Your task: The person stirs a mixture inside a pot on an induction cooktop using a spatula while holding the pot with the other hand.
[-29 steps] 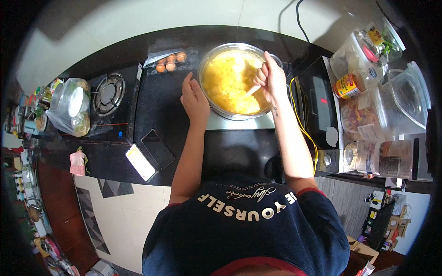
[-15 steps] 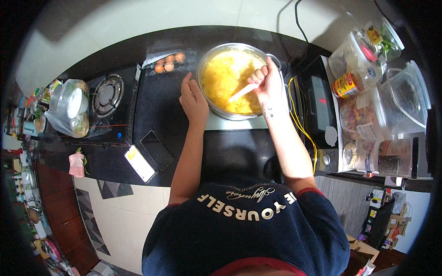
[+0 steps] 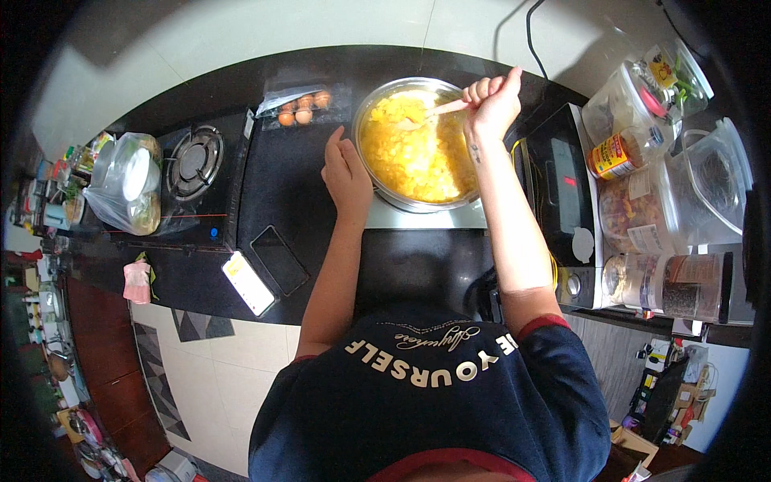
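Observation:
A wide metal pot holds a glossy yellow mass of small pieces. My right hand, raised over the pot's far right rim, is closed around the handle of a pale wooden-looking spoon. The spoon's head dips into the yellow pieces near the far left of the pot. Against the pot's left side lies my left hand, fingers stretched out; its palm side and any pot handle under it are hidden. Below the pot shows a light flat surface.
Beyond my left hand lies a plastic pack of brown eggs. A lit phone and a black rectangular frame lie nearer. Left is a gas burner beside a bagged container; right, a black microwave and clear tubs.
My right hand has lifted up and to the right, and the spoon's head has moved to the pot's far side. My left hand keeps its place against the pot. The view has shifted slightly.

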Demonstrator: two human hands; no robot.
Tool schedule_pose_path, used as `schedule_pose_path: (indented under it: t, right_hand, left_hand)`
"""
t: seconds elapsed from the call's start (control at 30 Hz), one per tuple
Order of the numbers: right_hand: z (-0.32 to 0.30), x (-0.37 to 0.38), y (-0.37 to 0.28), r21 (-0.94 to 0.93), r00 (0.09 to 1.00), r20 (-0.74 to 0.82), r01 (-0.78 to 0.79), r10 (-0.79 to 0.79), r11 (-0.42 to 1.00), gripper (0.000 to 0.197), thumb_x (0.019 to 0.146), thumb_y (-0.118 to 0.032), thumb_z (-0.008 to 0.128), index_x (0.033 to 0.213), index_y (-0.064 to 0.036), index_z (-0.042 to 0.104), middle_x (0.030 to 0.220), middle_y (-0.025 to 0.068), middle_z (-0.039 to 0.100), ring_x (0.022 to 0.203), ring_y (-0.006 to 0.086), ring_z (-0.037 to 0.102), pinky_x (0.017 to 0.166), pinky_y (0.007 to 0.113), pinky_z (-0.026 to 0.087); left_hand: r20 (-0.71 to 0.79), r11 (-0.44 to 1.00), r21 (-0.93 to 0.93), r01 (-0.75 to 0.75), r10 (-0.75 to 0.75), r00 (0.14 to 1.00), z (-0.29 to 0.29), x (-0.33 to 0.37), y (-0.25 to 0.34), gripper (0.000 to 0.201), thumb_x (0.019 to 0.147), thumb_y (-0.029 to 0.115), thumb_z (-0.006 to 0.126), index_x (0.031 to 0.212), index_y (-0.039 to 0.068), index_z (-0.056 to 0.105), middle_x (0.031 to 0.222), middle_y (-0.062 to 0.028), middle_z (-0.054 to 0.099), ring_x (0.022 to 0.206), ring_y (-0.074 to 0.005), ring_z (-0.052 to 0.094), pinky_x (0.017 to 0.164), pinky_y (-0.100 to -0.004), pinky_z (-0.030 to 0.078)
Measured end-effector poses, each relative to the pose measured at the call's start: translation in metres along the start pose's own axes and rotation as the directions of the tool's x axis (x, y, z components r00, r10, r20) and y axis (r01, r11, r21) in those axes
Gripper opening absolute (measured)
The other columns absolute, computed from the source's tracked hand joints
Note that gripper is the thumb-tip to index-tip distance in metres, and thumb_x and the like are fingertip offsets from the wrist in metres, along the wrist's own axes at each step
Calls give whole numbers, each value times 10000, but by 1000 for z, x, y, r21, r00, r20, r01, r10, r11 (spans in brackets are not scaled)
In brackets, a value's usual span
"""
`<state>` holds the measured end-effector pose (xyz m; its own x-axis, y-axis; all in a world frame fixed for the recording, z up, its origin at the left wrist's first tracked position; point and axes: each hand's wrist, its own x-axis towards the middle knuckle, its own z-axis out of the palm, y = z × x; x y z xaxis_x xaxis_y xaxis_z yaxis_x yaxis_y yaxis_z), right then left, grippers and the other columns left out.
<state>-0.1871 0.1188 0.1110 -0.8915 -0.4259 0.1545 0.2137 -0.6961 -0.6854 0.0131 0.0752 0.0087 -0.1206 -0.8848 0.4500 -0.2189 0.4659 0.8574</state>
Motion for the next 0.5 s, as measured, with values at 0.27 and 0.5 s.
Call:
schedule_pose_path:
  t: [0.27,0.5]
  right_hand:
    - [-11,3,30,-511,908,385,358,-164,782,565,979,-343,448,482,-101,333,455,-10,336,397,92,301,407,263,247]
    - [-27,4,-4,-618,973,148,-49,176,785,524,935,-363,529,505,-136,334,472,-33,300,423,80,256,428,260,235]
  left_hand:
    - [27,999,-19,37,-37,999,-2,1,12,324,967,206,404,1176,-11,524,921,-194,636,775,-303,634,705,-392,475]
    - [36,998,-21,53,-52,998,1,0,9,324,968,209,401,1192,4,515,939,-174,635,809,-293,624,770,-395,449]
